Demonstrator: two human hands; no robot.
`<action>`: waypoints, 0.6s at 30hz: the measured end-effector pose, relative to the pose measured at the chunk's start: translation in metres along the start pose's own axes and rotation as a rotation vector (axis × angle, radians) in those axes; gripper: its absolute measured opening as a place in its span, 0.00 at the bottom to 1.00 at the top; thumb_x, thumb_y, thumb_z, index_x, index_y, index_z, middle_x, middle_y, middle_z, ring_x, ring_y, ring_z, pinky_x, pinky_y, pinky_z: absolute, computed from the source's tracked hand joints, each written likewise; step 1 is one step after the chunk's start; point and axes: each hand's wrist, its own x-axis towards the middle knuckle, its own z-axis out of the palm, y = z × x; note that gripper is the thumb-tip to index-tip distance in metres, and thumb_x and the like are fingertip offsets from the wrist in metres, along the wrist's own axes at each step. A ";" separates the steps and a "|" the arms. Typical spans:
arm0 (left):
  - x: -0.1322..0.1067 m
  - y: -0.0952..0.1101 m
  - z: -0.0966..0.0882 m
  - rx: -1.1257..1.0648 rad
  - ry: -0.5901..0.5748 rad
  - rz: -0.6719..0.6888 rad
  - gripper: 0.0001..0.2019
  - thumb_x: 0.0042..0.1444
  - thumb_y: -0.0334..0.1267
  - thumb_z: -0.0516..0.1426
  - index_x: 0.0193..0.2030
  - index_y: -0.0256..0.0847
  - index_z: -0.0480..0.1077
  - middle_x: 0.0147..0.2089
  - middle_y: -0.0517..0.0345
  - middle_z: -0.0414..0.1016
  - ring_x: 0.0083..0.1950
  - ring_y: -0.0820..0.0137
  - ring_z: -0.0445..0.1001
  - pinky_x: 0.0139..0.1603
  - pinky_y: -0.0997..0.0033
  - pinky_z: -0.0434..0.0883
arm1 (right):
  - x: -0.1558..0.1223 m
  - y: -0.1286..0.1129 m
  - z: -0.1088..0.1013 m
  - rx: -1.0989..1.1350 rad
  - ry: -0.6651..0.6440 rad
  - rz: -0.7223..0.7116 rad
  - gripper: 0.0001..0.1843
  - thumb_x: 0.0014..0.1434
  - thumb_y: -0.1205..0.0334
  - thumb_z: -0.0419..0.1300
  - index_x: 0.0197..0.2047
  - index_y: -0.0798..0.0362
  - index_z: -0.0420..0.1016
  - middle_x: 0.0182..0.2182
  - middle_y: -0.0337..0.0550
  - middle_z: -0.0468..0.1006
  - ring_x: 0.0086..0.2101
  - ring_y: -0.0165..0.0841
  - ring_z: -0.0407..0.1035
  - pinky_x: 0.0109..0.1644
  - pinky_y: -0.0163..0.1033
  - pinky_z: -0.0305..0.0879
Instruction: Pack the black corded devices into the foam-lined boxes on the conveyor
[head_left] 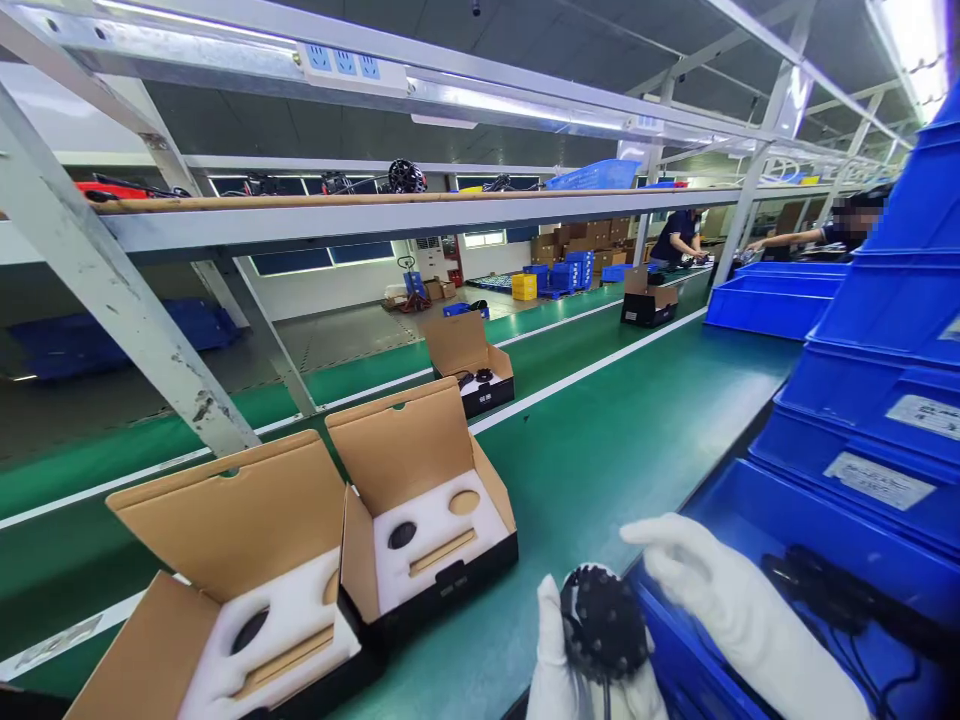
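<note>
A round black device (604,622) with small bumps on its face and a cable hanging below it rests in my white-gloved left hand (555,660), fingers wrapped around its sides. Just right of it, my gloved right hand (720,590) hovers by the edge of a blue bin (780,500), fingers stretched out and apart, holding nothing visible. Black cabled items (847,590) lie inside that bin. To the left stand two open cardboard boxes, a nearer one (247,520) and a farther one (412,440). Both have white foam inserts with a round black piece seated in one cutout.
Blue bins (862,400) are stacked high on my right. A green conveyor belt (577,450) runs away from me, carrying more open boxes, one (465,345) beyond the near pair. A metal shelf (450,212) crosses above. Two people work farther down the line.
</note>
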 end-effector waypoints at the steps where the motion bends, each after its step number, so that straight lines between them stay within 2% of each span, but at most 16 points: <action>1: -0.001 -0.002 0.000 -0.031 -0.002 -0.016 0.37 0.46 0.70 0.61 0.49 0.36 0.77 0.54 0.41 0.76 0.61 0.44 0.70 0.61 0.43 0.71 | 0.005 -0.007 0.000 0.027 -0.072 0.044 0.21 0.61 0.39 0.55 0.45 0.44 0.77 0.33 0.43 0.80 0.35 0.39 0.75 0.40 0.44 0.75; 3: -0.002 -0.003 0.001 -0.039 0.009 -0.008 0.36 0.46 0.68 0.62 0.49 0.37 0.77 0.55 0.43 0.76 0.62 0.46 0.69 0.61 0.46 0.71 | 0.012 -0.016 0.003 0.116 -0.250 0.107 0.25 0.58 0.35 0.56 0.42 0.48 0.75 0.35 0.44 0.79 0.36 0.39 0.74 0.41 0.43 0.73; 5: -0.002 -0.003 0.003 -0.014 0.029 0.018 0.36 0.47 0.68 0.62 0.50 0.37 0.77 0.55 0.44 0.77 0.63 0.47 0.69 0.62 0.48 0.71 | 0.017 -0.018 0.007 0.170 -0.342 0.156 0.27 0.57 0.33 0.57 0.40 0.50 0.73 0.35 0.44 0.79 0.37 0.39 0.73 0.43 0.44 0.71; 9: -0.003 -0.002 0.008 0.045 0.107 0.157 0.32 0.49 0.65 0.63 0.50 0.41 0.77 0.52 0.49 0.78 0.60 0.53 0.72 0.60 0.55 0.73 | 0.020 -0.014 0.013 0.179 -0.340 0.190 0.26 0.58 0.34 0.56 0.38 0.51 0.70 0.32 0.41 0.76 0.34 0.35 0.71 0.40 0.42 0.69; 11: -0.003 -0.003 0.011 0.040 0.108 0.186 0.30 0.49 0.63 0.63 0.50 0.42 0.76 0.50 0.50 0.79 0.55 0.55 0.75 0.56 0.58 0.75 | 0.021 -0.011 0.015 0.186 -0.330 0.184 0.26 0.59 0.35 0.56 0.37 0.52 0.69 0.31 0.39 0.74 0.32 0.33 0.70 0.38 0.40 0.68; 15: -0.004 -0.006 0.013 -0.003 0.009 0.005 0.36 0.49 0.71 0.57 0.47 0.37 0.76 0.42 0.46 0.79 0.42 0.58 0.79 0.44 0.59 0.78 | 0.023 -0.012 0.016 0.163 -0.334 0.178 0.25 0.61 0.35 0.55 0.36 0.51 0.69 0.29 0.37 0.72 0.29 0.32 0.69 0.33 0.38 0.67; 18: -0.006 -0.006 0.014 0.021 0.014 -0.020 0.38 0.49 0.74 0.55 0.46 0.37 0.75 0.43 0.45 0.79 0.41 0.57 0.78 0.43 0.58 0.77 | 0.024 -0.017 0.017 0.113 -0.308 0.174 0.25 0.60 0.35 0.55 0.35 0.51 0.69 0.31 0.40 0.74 0.34 0.35 0.71 0.38 0.40 0.69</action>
